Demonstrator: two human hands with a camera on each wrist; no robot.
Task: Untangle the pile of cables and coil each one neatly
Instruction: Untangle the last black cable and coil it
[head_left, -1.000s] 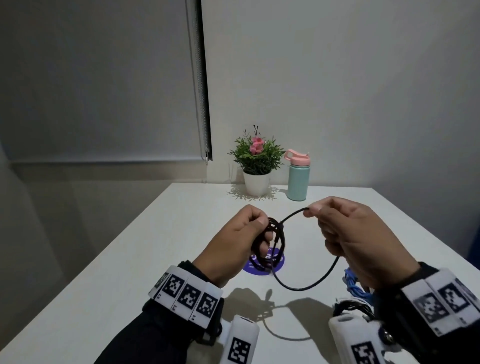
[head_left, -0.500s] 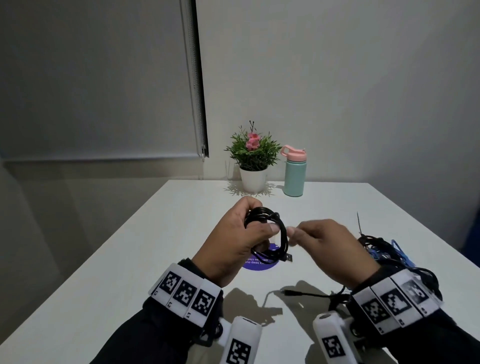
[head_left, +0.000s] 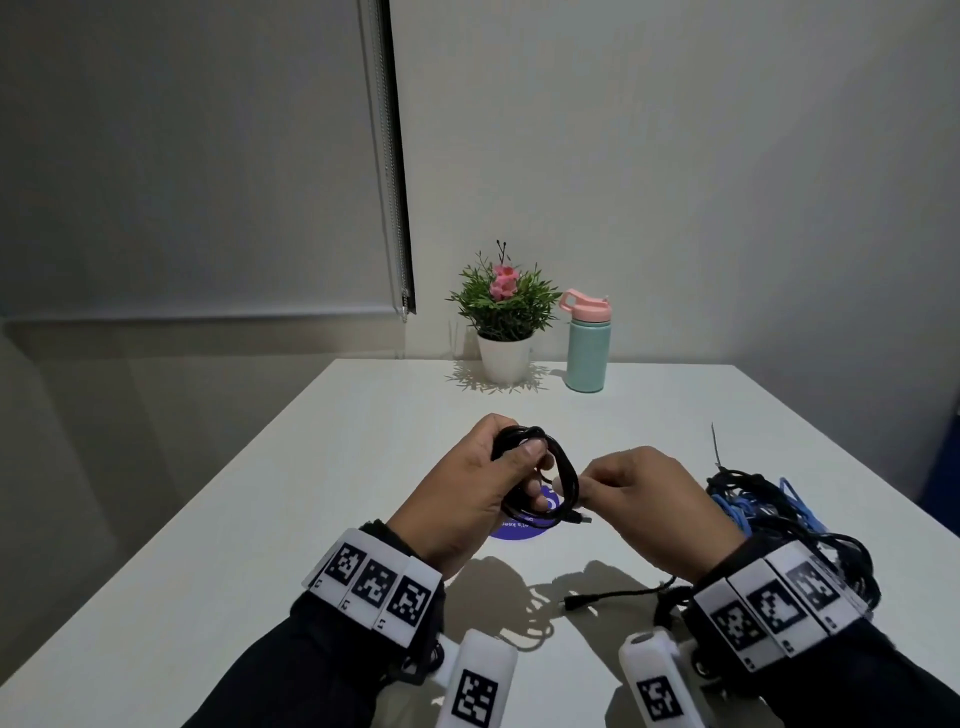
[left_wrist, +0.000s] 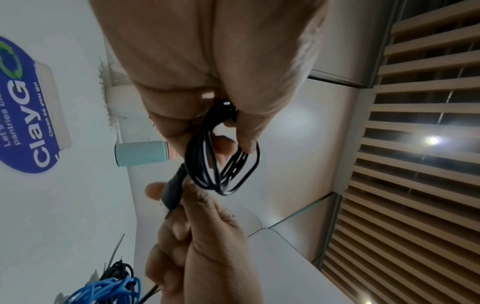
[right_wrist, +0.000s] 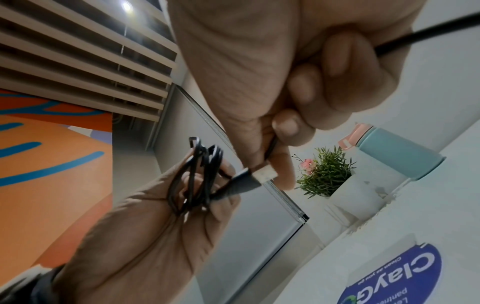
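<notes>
My left hand (head_left: 467, 493) grips the coiled black cable (head_left: 550, 478) above the white table (head_left: 260, 519), while my right hand (head_left: 639, 499) pinches its plug end (right_wrist: 262, 174) beside the coil, the tangled pile (head_left: 769, 514) lying near my right wrist.

Left hand (head_left: 470, 486): raised in front of the chest, fingers curled round a black cable coil (head_left: 550, 478).
Right hand (head_left: 647, 501): close beside it, thumb and forefinger pinching the coil's plug end (right_wrist: 262, 174).
</notes>
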